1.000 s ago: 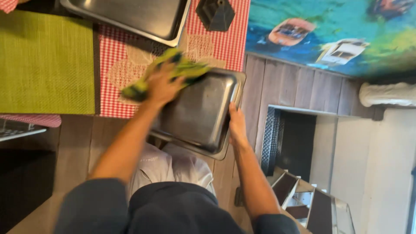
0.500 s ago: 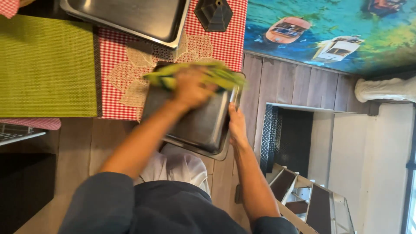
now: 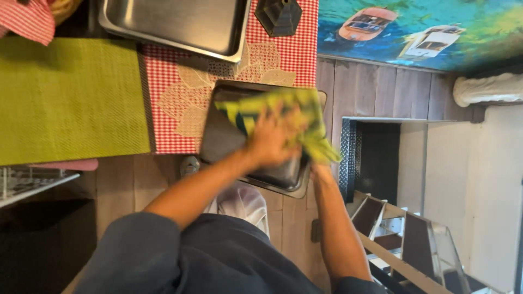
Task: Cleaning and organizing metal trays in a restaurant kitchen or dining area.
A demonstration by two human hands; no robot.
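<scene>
A dark metal baking tray (image 3: 223, 139) hangs partly over the edge of the red checked tablecloth (image 3: 174, 81). My left hand (image 3: 272, 139) presses a yellow-green cloth (image 3: 283, 106) flat onto the tray's inside, blurred with motion. My right hand (image 3: 321, 171) grips the tray's near right corner from the side, mostly hidden under the cloth's hanging end.
A second steel tray (image 3: 174, 22) lies at the top of the table. A green woven placemat (image 3: 65, 98) covers the left. A dark pyramid-shaped object (image 3: 279, 15) stands on the checked cloth. A wooden floor and a stair opening lie to the right.
My left hand has swept the cloth across the tray from its upper left toward the right side. The right hand has kept its hold on the tray's edge.
</scene>
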